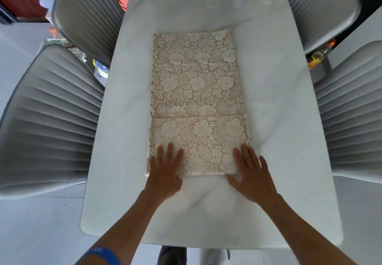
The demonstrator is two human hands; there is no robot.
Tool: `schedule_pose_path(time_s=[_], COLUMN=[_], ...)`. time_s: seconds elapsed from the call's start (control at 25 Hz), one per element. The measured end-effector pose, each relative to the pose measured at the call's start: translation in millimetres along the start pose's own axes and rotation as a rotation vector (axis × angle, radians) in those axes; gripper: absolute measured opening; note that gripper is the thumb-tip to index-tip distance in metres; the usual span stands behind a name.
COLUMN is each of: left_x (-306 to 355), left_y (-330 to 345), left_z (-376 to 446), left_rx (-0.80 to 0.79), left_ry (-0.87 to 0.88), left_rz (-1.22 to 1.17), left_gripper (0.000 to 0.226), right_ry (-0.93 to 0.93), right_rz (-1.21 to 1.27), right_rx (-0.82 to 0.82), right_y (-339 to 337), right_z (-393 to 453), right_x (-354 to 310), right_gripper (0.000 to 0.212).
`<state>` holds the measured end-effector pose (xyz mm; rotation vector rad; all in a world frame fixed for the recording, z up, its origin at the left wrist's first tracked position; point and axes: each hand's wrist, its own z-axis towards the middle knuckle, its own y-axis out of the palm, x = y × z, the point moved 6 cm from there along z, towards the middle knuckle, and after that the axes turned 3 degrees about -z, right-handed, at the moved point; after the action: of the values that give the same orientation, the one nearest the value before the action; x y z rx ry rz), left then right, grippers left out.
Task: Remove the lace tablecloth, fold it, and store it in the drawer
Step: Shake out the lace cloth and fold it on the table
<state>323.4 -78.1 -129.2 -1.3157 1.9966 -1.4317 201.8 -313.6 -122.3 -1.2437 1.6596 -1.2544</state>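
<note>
The cream lace tablecloth [196, 91] lies folded into a long narrow rectangle down the middle of the white marble table [279, 120]. A fold line crosses it about two thirds of the way toward me. My left hand [164, 171] rests flat on its near left corner, fingers spread. My right hand [252, 173] presses flat on the near right corner, partly on the bare table. Neither hand grips the cloth. No drawer is in view.
Grey ribbed chairs stand along both sides: two on the left [51, 120], [88, 14] and two on the right [351, 109], [322, 6]. An orange-yellow bottle [315, 59] shows between the right chairs. The table's near edge [206, 242] is just in front of my legs.
</note>
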Motion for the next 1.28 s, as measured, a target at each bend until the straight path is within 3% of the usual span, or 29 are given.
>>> schedule_pose_path(time_s=[0.24, 0.36, 0.48, 0.6, 0.64, 0.72, 0.8, 0.88, 1.0, 1.16, 1.28], left_x=[0, 1, 1, -5, -5, 0, -4, -18, -45, -78, -105], left_y=[-12, -19, -41, -35, -37, -56, -83, -114, -156, -152, -91], left_z=[-5, -14, -26, -63, -79, -109, -118, -109, -76, -22, -14], left_rx=[0.224, 0.271, 0.158, -0.201, -0.249, -0.257, -0.194, -0.097, 0.038, 0.128, 0.091], left_ry=[0.07, 0.086, 0.079, -0.089, -0.12, -0.123, -0.133, -0.158, -0.206, -0.263, -0.564], left_rz=[0.115, 0.317, 0.268, 0.089, 0.081, 0.053, -0.011, -0.049, -0.223, -0.716, -1.124], left_gripper=[0.072, 0.057, 0.054, 0.045, 0.042, 0.028, 0.01, 0.016, 0.028, 0.007, 0.034], right_ry=[-0.008, 0.009, -0.026, 0.001, 0.027, 0.036, 0.044, 0.054, 0.146, 0.411, 0.58], right_rz=[0.001, 0.04, 0.116, 0.121, 0.208, 0.414, 0.601, 0.796, 1.057, 1.246, 1.251], right_rx=[0.185, 0.239, 0.177, -0.135, -0.239, -0.327, -0.246, -0.124, -0.034, -0.052, -0.171], right_y=[-9, -22, -42, -39, -41, -56, -82, -110, -127, -91, -43], right_z=[8, 11, 0, -45, -62, -91, -95, -82, -43, 14, 32], right_x=[1, 4, -1, -2, -1, 3, 13, 24, 35, 37, 28], right_gripper=[0.069, 0.058, 0.042, 0.034, 0.03, 0.022, 0.026, 0.028, 0.014, 0.022, 0.016])
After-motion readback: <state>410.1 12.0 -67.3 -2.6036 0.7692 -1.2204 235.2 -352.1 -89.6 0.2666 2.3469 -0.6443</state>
